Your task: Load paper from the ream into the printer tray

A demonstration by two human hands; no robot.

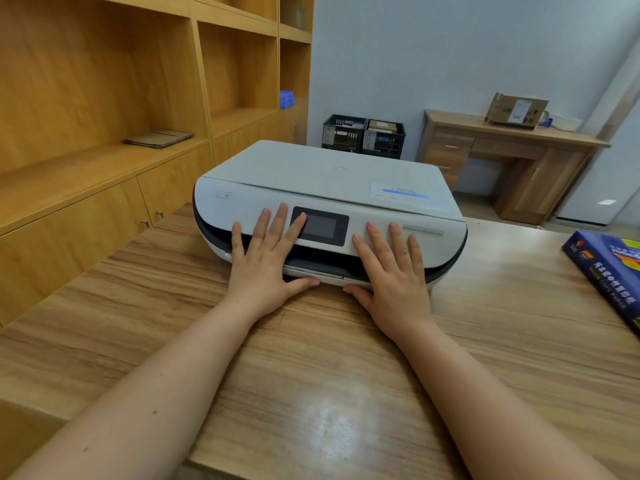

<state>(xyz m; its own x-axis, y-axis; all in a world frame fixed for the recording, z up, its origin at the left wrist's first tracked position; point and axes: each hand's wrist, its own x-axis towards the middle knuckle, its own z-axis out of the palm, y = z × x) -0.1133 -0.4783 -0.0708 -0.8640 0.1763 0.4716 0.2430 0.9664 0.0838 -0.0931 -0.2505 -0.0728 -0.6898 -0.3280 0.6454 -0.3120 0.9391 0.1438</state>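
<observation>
- On the wood-grain tabletop (311, 375), towards its far edge: a white flatbed inkjet printer (329, 188) with dark side trim, its scanner lid shut and a pale label with a blue stripe (403, 192) on the lid's right corner.
- At the printer's lower front: the paper tray (322, 273), a shallow dark slot with a pale lip, seen between the two hands; whether it holds any paper cannot be told.
- Left hand (266, 261): open and flat, fingers spread against the front panel, index fingertip touching the edge of the small dark display screen (320, 226), thumb lying along the tray's lip.
- Right hand (391, 275): likewise open and flat, fingers resting on the front panel right of the screen, thumb at the tray's lip, pointing towards the left thumb. Neither hand grips anything.
- Right edge of the table, well apart from the printer: the blue wrapped ream of paper (609, 271), lying flat and partly cut off by the frame.
- Left of the table: light wooden wall shelving (104, 81) with cupboards beneath; a flat brown folder (158, 138) lies on one shelf.
- Against the far wall: two black plastic crates (363, 136) on the floor, and a brown wooden desk (502, 150) carrying a tilted cardboard box (516, 110).
</observation>
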